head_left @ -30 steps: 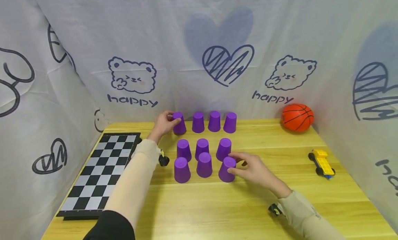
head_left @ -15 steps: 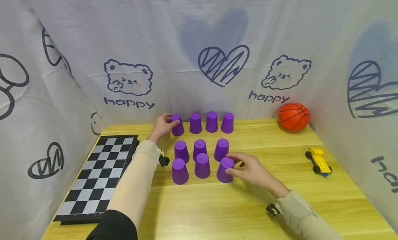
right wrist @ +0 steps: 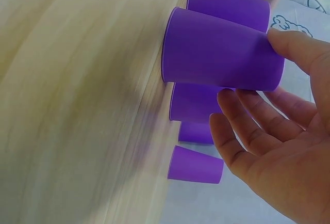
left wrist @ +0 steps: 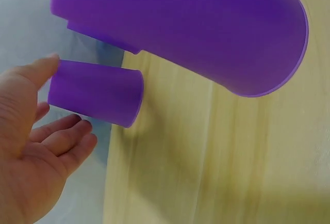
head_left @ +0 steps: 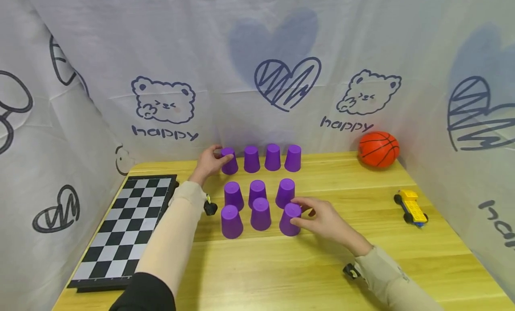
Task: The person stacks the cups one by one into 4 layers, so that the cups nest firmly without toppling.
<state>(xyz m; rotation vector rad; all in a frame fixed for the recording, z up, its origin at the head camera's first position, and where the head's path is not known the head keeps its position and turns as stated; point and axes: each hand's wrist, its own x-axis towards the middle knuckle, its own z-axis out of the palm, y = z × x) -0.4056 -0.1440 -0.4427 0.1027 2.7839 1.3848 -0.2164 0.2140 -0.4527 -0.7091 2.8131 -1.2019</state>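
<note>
Ten purple, tapered plastic cups [head_left: 260,214] stand upside down on a yellow wood-grain table [head_left: 249,270], wide rims down, around the centre of the head view: four in a back row, three in a middle row and three in front. The person's left hand [head_left: 210,162], left of centre in the frame, pinches the leftmost back cup [head_left: 229,164] near its narrow upper end, thumb on one side and fingertips on the other. Right of centre, the right hand [head_left: 325,218] pinches the rightmost front cup [head_left: 289,222] likewise, its remaining fingers spread loosely beside it. Both arms wear beige sleeves [head_left: 177,239], with a small black device [head_left: 210,206] at the left cuff. A flat black-and-white checkered board [head_left: 124,230] lies at the lower left of the frame. Toward the right edge sit an orange-red ball with black lines [head_left: 378,150] and, lower, a yellow toy vehicle with black wheels [head_left: 412,208]. White cloth printed with hearts and bears [head_left: 225,56] fills the upper frame.
</note>
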